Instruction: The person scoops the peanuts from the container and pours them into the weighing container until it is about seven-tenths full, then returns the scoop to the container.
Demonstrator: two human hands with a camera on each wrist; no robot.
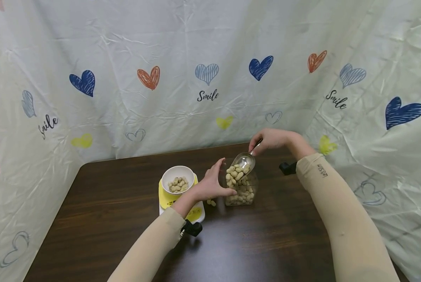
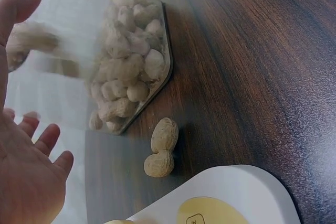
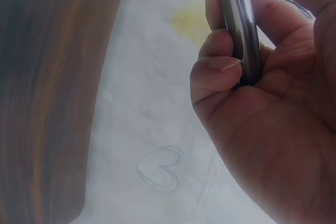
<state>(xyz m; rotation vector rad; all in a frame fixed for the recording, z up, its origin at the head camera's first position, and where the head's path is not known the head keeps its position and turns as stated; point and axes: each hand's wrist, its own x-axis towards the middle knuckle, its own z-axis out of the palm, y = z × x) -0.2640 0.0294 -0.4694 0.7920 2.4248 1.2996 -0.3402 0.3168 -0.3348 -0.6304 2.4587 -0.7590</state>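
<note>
One scoop (image 1: 245, 159) is in my right hand (image 1: 269, 138), fingers curled round its handle; peanuts (image 1: 236, 171) lie in its broad end, over the mouth of a see-through container (image 1: 255, 184). My left hand (image 1: 212, 183) is spread wide at the container's left side, thumb along the near wall, fingers toward the far one. More peanuts fill the container's bottom.

Just left of the container, a few loose peanuts (image 1: 211, 202) lie on the surface (image 1: 104, 219). Farther left of it stands a yellow and white scale (image 1: 194, 214), carrying a white bowl (image 1: 182, 171) with peanuts inside; my left arm (image 1: 150, 243) crosses above the scale's right part, in the way there. A black wrist device (image 1: 193, 228) shows by the scale's near corner, another well right of the container.

The surface's far edge runs near behind the container, a heart-printed cloth (image 1: 182, 102) rising beyond. The left edge is well away from the container, past the scale; my right arm (image 1: 341, 211) hides part of the right edge. I have most room on the container's near side, between my arms.
</note>
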